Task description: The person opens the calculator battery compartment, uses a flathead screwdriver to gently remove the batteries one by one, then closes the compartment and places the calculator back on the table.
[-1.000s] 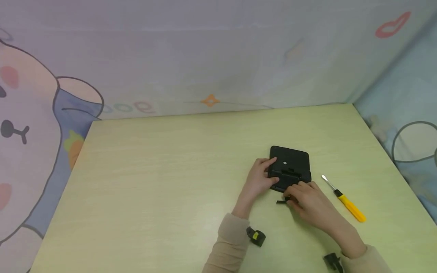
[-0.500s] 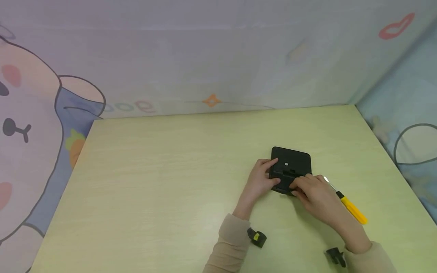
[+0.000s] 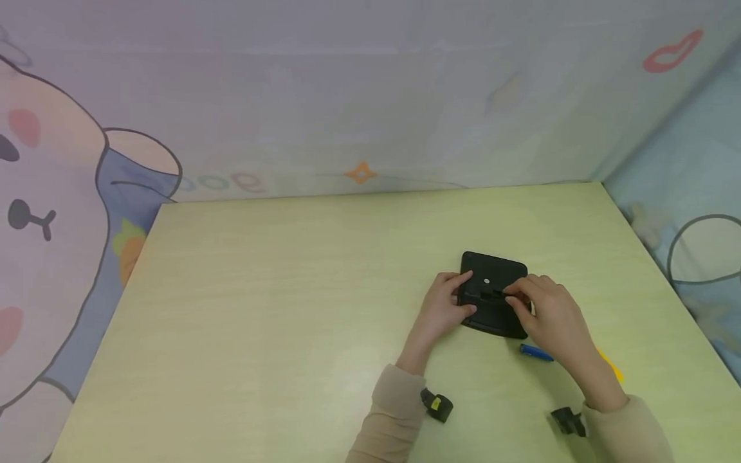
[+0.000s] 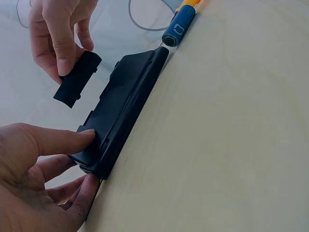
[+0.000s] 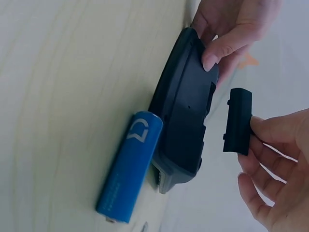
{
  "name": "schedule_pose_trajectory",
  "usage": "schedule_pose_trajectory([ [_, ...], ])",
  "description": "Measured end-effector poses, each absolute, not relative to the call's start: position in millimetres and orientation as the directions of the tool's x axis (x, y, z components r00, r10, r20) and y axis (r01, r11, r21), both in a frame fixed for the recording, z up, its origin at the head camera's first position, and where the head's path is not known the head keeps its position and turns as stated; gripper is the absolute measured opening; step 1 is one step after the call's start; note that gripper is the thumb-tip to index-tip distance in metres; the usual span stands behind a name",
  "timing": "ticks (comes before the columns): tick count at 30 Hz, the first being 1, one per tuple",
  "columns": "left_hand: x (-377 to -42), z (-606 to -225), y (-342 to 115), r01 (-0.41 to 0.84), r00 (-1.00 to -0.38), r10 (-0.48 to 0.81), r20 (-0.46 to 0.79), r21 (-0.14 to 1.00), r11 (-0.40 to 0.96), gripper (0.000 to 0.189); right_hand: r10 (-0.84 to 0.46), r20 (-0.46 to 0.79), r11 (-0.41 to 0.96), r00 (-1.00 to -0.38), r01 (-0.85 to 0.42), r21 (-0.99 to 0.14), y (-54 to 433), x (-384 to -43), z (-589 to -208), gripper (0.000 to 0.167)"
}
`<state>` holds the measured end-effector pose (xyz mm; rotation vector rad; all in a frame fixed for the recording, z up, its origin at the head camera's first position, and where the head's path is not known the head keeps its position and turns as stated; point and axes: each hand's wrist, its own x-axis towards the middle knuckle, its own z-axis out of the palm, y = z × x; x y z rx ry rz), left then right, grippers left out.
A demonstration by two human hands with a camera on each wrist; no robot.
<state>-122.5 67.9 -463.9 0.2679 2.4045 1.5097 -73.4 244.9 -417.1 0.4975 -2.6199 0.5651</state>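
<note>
A flat black device (image 3: 491, 316), shaped like a desk calculator, lies on the table with its back up. My left hand (image 3: 439, 310) grips its left side, thumb on top and fingers against the edge and underside. Between thumb and fingers, my right hand (image 3: 552, 315) pinches a small black battery cover (image 5: 239, 121) with little tabs along one edge. That cover is held just over the device's slot, apart from it in both wrist views. A blue battery (image 5: 130, 166) rests on the table beside the device's near right corner, below my right hand in the head view.
A screwdriver's yellow handle (image 3: 612, 368) shows past my right forearm, which hides most of it. Small black wrist cameras (image 3: 437, 405) sit at both cuffs. The pale wooden table (image 3: 260, 308) meets a printed cloth backdrop (image 3: 359, 96) behind and on the right.
My right hand has carried the battery cover from the table in front of the device up over its slot. The blue battery has come into sight; the screwdriver is now mostly covered.
</note>
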Motion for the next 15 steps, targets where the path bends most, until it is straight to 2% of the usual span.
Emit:
schedule_pose_trajectory([
  [15, -123.0, -463.3, 68.1, 0.004, -0.942, 0.305, -0.142, 0.902, 0.433, 0.063, -0.221, 0.366, 0.844, -0.904, -0.365, -0.392, 246.1, -81.1, -427.0, 0.010],
])
